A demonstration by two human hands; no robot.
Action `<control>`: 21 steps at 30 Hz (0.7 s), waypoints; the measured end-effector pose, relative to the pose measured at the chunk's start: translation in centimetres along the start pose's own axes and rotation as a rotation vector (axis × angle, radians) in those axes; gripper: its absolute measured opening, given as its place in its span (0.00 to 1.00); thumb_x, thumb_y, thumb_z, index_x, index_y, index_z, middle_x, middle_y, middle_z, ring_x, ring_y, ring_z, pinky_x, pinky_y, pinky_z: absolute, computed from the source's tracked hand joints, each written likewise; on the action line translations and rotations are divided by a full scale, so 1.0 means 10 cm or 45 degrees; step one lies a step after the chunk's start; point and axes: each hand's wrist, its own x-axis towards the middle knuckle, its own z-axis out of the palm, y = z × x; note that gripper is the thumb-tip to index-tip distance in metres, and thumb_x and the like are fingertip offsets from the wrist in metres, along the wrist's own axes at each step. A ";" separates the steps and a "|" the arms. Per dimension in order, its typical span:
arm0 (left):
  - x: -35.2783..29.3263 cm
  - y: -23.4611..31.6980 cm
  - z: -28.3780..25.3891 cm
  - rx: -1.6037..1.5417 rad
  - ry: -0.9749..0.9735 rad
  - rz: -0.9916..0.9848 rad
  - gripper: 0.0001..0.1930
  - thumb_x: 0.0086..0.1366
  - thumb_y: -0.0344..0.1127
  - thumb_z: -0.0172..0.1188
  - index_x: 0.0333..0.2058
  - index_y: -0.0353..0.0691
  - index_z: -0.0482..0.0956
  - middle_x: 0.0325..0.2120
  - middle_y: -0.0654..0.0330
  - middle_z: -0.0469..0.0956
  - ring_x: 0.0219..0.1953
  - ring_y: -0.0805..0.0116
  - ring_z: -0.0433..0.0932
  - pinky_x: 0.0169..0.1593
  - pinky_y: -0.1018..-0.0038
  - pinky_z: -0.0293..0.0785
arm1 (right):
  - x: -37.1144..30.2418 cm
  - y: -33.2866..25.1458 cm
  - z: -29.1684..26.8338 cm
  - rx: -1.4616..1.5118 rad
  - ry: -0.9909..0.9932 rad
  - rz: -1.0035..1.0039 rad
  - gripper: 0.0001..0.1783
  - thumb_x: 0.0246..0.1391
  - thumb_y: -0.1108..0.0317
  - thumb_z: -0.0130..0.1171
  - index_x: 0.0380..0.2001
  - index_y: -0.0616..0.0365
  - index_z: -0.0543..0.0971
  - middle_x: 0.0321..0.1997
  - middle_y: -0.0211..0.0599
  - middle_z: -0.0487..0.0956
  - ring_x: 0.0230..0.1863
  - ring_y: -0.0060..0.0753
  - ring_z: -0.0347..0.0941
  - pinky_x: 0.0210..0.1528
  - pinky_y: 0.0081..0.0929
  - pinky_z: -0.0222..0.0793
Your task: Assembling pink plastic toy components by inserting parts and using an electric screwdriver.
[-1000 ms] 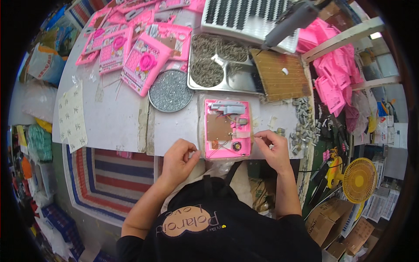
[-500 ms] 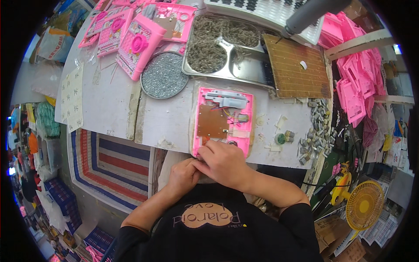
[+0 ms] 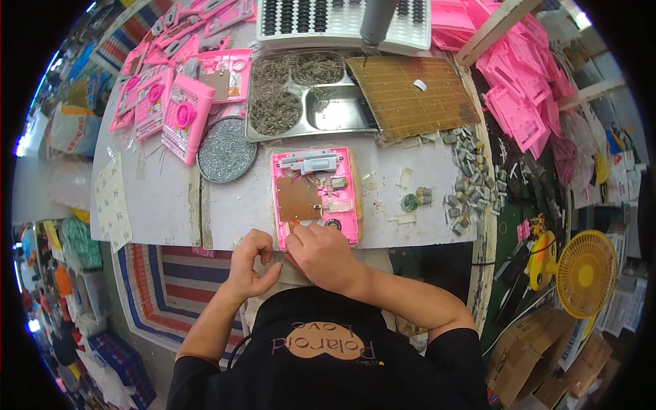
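My right grip (image 3: 322,254) is over the near edge of the pink case (image 3: 353,205), fingers bent down at its near-left corner by the orange bit (image 3: 294,224). Can't tell if I'm pinching smth there; the tips are mostly hidden by my own hand. Left grip (image 3: 253,265) is just beside, thumb & fingers spread apart, nothing visible btwn them.

Case lies open-side up at the near edge of the table (image 3: 232,213), brown board (image 3: 298,201) on the left, grey part (image 3: 316,162) across the far end, small motor (image 3: 338,183) right of the wires (image 3: 316,182). Round part (image 3: 333,223) is partly behind my right grip.

Step in hand, I'd judge: fiddly work at that corner, prob. seating or tidying smth small. Next move calls for fine fingertip control, w/ the left free to steady the case, & care not to snag wires. Screwdriver (image 3: 376,24) hangs over the far side, untouched.
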 end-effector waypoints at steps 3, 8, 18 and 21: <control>0.14 0.03 0.01 0.255 -0.107 -0.125 0.15 0.54 0.26 0.72 0.41 0.37 0.79 0.33 0.58 0.75 0.27 0.65 0.74 0.31 0.71 0.72 | -0.04 -0.02 0.04 0.010 -0.002 0.054 0.08 0.49 0.68 0.61 0.32 0.58 0.77 0.34 0.39 0.78 0.35 0.37 0.78 0.33 0.34 0.72; 0.24 0.00 -0.07 0.398 -0.247 0.033 0.14 0.54 0.27 0.72 0.40 0.38 0.83 0.32 0.56 0.77 0.30 0.58 0.79 0.33 0.68 0.76 | -0.05 0.14 -0.37 0.157 -0.013 0.043 0.14 0.46 0.63 0.72 0.34 0.56 0.79 0.34 0.36 0.78 0.35 0.39 0.76 0.37 0.35 0.73; 1.04 0.24 0.17 0.709 -0.149 0.322 0.10 0.54 0.32 0.72 0.36 0.43 0.84 0.31 0.63 0.76 0.34 0.63 0.77 0.42 0.66 0.73 | 0.11 0.98 -0.74 0.139 0.040 0.467 0.14 0.48 0.63 0.70 0.38 0.54 0.83 0.36 0.34 0.80 0.41 0.44 0.76 0.44 0.39 0.75; 1.16 0.25 0.27 0.844 -0.235 0.376 0.14 0.54 0.34 0.71 0.41 0.45 0.84 0.35 0.66 0.78 0.38 0.64 0.77 0.47 0.63 0.67 | 0.15 0.96 -0.65 0.129 0.071 0.452 0.12 0.49 0.63 0.70 0.35 0.54 0.83 0.34 0.34 0.80 0.39 0.42 0.76 0.41 0.38 0.74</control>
